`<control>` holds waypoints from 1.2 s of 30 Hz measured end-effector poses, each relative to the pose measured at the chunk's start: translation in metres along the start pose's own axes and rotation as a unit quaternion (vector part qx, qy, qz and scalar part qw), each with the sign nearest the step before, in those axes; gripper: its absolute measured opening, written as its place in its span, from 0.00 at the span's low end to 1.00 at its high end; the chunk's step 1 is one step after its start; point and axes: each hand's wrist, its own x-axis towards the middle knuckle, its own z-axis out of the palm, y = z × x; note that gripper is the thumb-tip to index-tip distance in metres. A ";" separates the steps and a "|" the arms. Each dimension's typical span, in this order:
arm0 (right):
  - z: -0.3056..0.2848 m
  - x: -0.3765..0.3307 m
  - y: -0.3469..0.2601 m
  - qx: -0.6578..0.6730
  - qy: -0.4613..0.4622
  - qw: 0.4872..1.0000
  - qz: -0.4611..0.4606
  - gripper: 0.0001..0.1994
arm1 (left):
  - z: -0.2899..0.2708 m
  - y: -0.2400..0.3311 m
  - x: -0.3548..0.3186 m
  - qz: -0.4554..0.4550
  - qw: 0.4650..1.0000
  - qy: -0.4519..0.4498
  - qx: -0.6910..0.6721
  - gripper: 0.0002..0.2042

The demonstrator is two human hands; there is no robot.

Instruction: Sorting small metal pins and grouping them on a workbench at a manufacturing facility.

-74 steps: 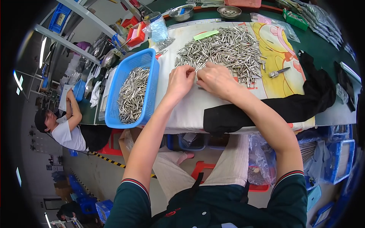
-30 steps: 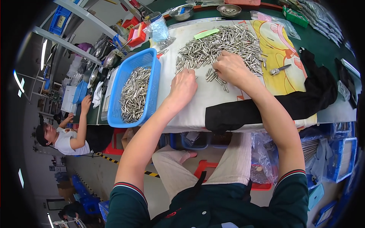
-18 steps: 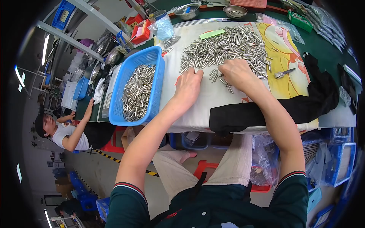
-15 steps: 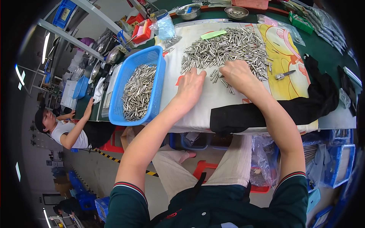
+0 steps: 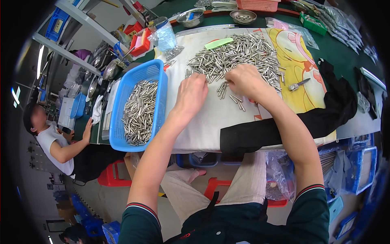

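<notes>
A wide heap of short silvery metal pins (image 5: 237,53) lies on a cloth-covered table in front of me. At its near left edge my left hand (image 5: 191,92) is closed, fingers curled down. What it holds, if anything, is hidden behind the knuckles. My right hand (image 5: 245,80) bends over the front of the heap, its fingers pinched together at a metal pin by the fingertips. A few loose pins (image 5: 237,102) lie just below that hand. To the left stands a blue perforated basket (image 5: 161,99) partly filled with similar pins. A light green slip (image 5: 218,43) rests on the heap.
A black sleeve-like cloth (image 5: 260,134) stretches along the table's near right edge. A small blade-like tool (image 5: 299,84) lies right of the heap. Metal bowls (image 5: 190,18) and a red bin (image 5: 140,42) stand farther back. Another person (image 5: 59,142) sits at the left.
Both hands have shifted slightly left. The right hand's fingertips have pulled closer to the left hand. The view has turned a little, so the basket appears lower and farther left.
</notes>
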 end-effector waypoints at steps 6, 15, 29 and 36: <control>0.027 0.010 -0.007 0.266 0.365 0.891 0.048 0.05 | 0.030 0.016 0.035 -0.071 0.888 0.229 -0.392 0.04; 0.027 0.010 -0.008 0.268 0.403 0.874 0.042 0.08 | 0.048 0.017 0.020 0.029 0.903 0.256 -0.344 0.04; 0.025 0.007 -0.010 0.245 0.402 0.882 0.002 0.09 | 0.049 0.020 0.020 0.017 0.872 0.285 -0.398 0.05; 0.026 0.008 -0.011 0.262 0.390 0.883 0.005 0.09 | 0.049 0.018 0.020 0.017 0.879 0.282 -0.385 0.05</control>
